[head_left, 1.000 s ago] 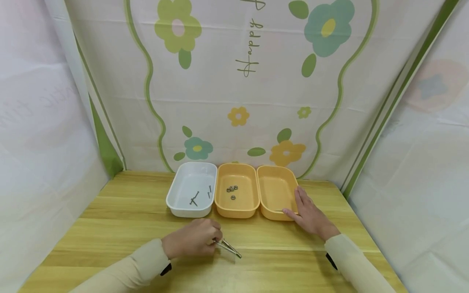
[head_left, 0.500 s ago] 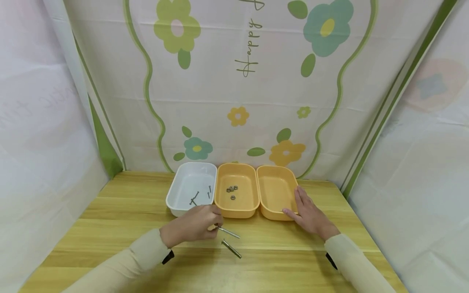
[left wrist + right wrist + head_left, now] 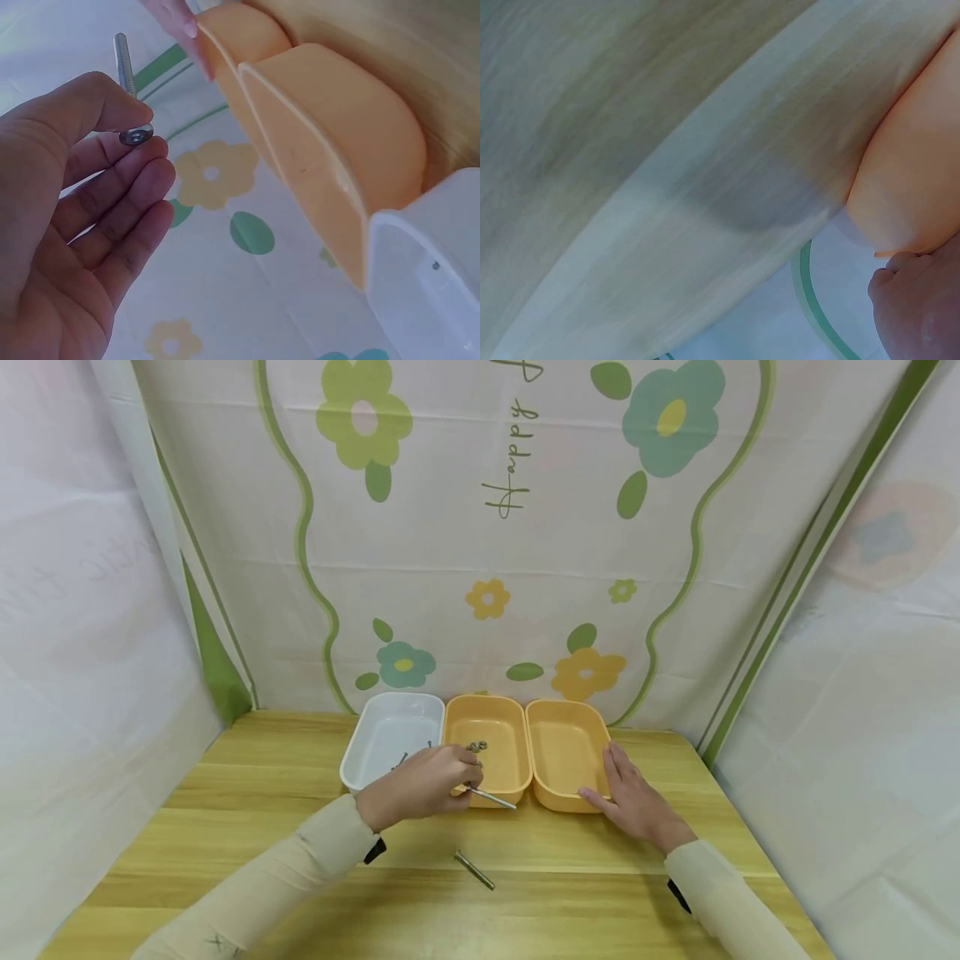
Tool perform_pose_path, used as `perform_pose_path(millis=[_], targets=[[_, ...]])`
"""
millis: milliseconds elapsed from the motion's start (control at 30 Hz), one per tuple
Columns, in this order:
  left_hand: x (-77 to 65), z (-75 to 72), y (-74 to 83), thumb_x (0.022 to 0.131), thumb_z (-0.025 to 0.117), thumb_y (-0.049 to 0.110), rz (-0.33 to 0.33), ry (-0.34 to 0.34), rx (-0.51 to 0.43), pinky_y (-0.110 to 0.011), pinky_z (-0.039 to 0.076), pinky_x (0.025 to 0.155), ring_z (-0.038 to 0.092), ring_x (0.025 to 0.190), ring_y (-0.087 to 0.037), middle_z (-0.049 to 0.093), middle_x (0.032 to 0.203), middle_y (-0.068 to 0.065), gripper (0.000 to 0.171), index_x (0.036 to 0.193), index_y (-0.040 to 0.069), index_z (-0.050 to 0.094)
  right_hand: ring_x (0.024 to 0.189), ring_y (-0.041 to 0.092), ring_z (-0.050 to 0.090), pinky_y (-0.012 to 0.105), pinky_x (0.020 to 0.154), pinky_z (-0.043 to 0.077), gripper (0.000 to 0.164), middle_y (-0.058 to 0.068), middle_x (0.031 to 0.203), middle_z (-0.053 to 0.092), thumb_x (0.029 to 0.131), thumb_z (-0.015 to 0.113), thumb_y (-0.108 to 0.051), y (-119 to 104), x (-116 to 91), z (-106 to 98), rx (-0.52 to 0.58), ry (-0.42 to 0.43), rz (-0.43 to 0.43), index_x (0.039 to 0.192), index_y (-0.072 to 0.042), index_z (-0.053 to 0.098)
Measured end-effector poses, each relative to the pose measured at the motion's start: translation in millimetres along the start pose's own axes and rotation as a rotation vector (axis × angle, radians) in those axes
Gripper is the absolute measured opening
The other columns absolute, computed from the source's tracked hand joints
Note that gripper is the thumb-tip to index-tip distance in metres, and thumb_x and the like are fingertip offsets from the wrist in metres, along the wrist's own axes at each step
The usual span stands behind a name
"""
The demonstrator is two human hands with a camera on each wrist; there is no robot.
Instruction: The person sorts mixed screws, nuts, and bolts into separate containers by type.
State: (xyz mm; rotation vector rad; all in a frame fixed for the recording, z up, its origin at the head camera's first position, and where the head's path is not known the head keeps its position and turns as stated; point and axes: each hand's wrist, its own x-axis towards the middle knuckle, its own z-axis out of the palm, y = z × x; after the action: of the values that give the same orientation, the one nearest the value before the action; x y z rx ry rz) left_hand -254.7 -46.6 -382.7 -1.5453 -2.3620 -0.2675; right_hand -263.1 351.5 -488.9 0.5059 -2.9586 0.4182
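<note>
My left hand [image 3: 423,782] pinches a long metal bolt [image 3: 492,797] over the front of the middle orange tray [image 3: 486,798]. In the left wrist view, the bolt's round head [image 3: 136,136] lies between thumb and forefinger, its threaded shank pointing up; the other fingers are loosely bent. My right hand [image 3: 637,799] rests on the front right corner of the right orange tray [image 3: 567,710], thumb at the front rim and straight fingers along the side. A second long bolt [image 3: 475,870] lies on the wooden table. In the right wrist view, only part of the right hand [image 3: 922,307] shows.
A white tray [image 3: 360,727] stands at the left of the row, partly hidden by the left hand, with small screws [image 3: 402,759] inside. Several nuts [image 3: 477,746] lie in the middle tray. Behind the trays hangs a flowered cloth [image 3: 420,543], with more cloth at both sides.
My left hand has lifted one bolt off the table, away from the second bolt, and carried it forward and right over the middle tray's front. The right hand has stayed in place.
</note>
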Motion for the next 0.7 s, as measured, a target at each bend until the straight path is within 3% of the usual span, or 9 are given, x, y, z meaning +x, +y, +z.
perform_pose_path(millis=[367,700], targets=[[41.5,7.2,-0.4,0.085,0.074,0.007,-0.015,0.005,-0.031,-0.016,0.044,0.062,0.052,0.07,-0.004,0.061,0.08,0.007,0.009,0.082,0.015,0.072,0.151,0.044,0.009,0.061,0.116,0.02,0.099,0.029,0.165,0.005,0.102,0.045,-0.063,-1.3,0.0,-0.9,-0.019,0.003,-0.004,0.157,0.013,0.011],[68.4,31.5,-13.3,0.086,0.073,0.006,-0.102,0.021,-0.049,-0.019,0.043,0.06,0.051,0.069,-0.007,0.064,0.082,0.0,0.012,0.079,0.016,0.069,0.15,0.045,0.011,0.062,0.116,0.021,0.099,0.03,0.164,0.006,0.102,0.045,-0.062,1.3,-0.4,1.5,-0.029,0.019,-0.009,0.157,0.013,0.012]])
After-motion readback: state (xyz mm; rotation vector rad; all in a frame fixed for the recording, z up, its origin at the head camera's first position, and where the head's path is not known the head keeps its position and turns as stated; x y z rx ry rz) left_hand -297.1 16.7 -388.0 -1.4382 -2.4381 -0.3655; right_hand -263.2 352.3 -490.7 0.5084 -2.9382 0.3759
